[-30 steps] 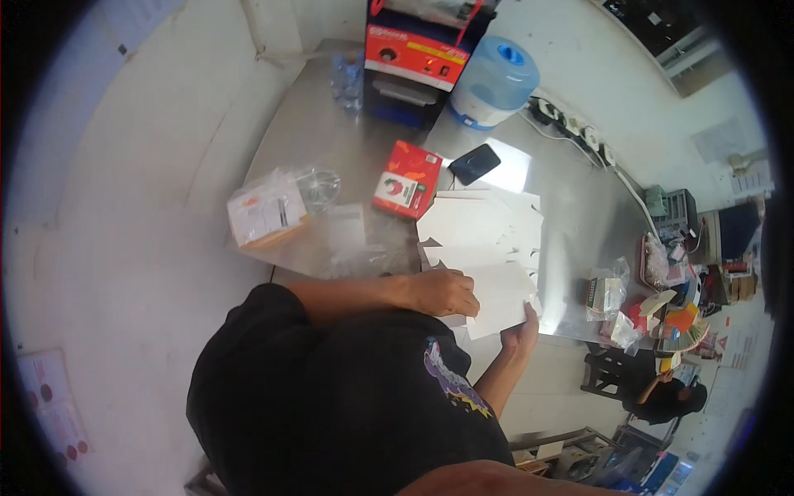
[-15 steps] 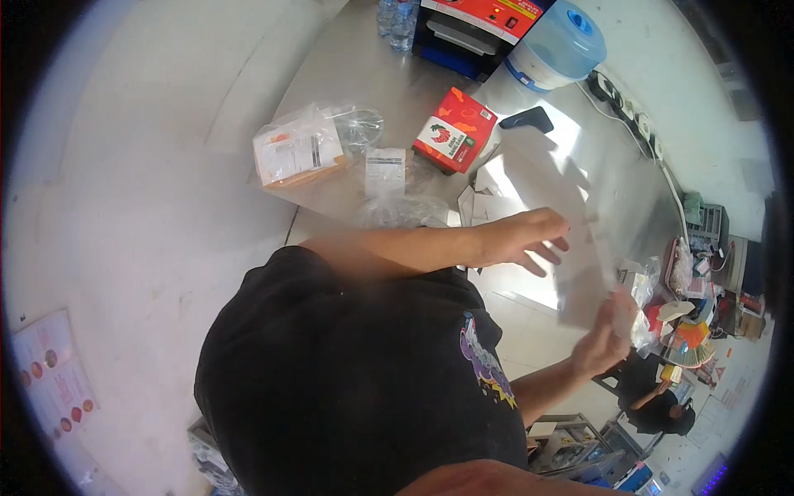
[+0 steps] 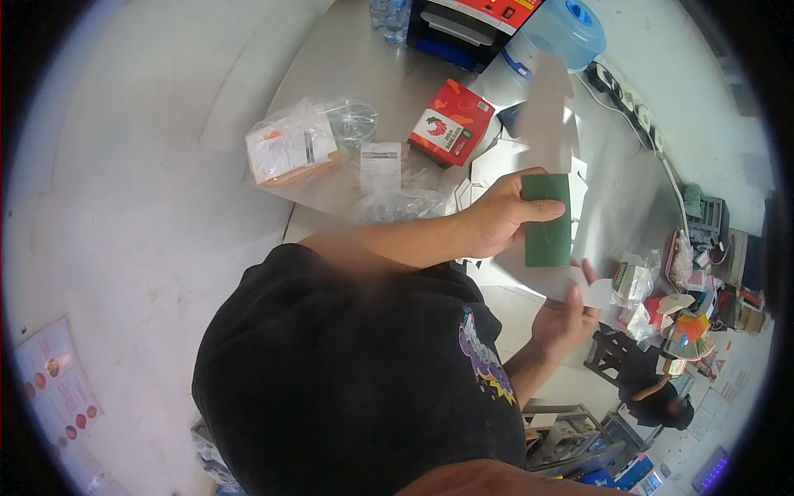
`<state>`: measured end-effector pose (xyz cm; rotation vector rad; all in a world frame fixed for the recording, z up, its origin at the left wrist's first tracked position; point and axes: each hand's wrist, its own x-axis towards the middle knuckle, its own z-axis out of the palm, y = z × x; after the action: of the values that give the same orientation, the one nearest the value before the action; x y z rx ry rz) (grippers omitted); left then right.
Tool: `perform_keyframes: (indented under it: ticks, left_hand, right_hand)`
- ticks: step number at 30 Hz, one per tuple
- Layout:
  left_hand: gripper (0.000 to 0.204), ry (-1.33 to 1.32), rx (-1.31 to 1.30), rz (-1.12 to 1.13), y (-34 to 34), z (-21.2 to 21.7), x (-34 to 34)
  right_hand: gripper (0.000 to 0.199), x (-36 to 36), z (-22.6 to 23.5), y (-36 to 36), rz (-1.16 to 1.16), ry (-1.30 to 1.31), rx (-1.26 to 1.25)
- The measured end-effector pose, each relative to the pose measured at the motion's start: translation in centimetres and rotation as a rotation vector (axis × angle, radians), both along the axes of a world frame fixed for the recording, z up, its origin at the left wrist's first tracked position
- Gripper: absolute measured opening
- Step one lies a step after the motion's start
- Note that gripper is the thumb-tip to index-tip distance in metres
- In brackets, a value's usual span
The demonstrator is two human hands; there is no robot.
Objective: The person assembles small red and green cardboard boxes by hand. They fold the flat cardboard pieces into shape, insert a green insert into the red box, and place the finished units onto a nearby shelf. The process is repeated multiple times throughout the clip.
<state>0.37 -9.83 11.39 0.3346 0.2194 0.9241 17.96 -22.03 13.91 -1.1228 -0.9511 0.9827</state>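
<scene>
A carton blank, white inside with a green panel, is held up over the right part of the table between both hands. My left hand is closed on its middle, the thumb lying across the green panel. At its lower end my right hand grips it beside a small white flap; the fingers are partly hidden. A long white part of the blank rises past my left hand. More white card pieces lie beneath on the table, partly covered by my left hand.
A red carton box stands on the metal table. Bagged parcels lie left of it. Behind are a black and red machine, water bottles and a blue water container. Another person is at lower right.
My left hand, open before, now grips the carton blank. The blank has turned so its green panel shows, and my right hand has shifted left.
</scene>
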Motion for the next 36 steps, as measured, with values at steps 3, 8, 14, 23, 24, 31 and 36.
perform_keyframes:
  ticks: [3, 8, 14, 23, 24, 31, 36]
  left_hand:
    - [0.020, -0.024, -0.016, 0.037, -0.3, 0.1, 0.8]
    - [0.016, 0.189, 0.181, 0.007, -1.4, 0.5, 2.0]
    - [0.027, 0.218, 0.369, -0.148, -1.8, -0.1, 2.4]
    - [0.035, 0.316, 0.188, -0.148, -0.9, 0.3, 1.5]
    - [0.033, 0.311, 0.168, -0.149, -0.7, 0.1, 1.5]
    - [0.032, 0.335, 0.080, -0.186, -0.5, -1.1, 1.5]
    - [0.028, 0.476, 0.079, -0.120, -1.1, -1.2, 2.4]
  right_hand:
    - [0.055, -0.7, 0.0, -0.1, 0.019, 0.113, 0.201]
    - [0.041, -1.2, 0.2, 0.9, -0.169, -0.847, 0.198]
    - [0.037, -2.0, 0.4, 2.2, -0.398, -1.166, 0.204]
    - [0.027, 0.7, 0.9, 0.8, 0.021, -0.528, 0.019]
    - [0.027, 1.0, 1.2, 0.8, 0.081, -0.600, 0.035]
    - [0.019, 0.1, 1.8, 0.8, 0.099, -0.723, -0.048]
    - [0.017, -2.9, -0.9, 1.9, -0.249, -0.992, -0.044]
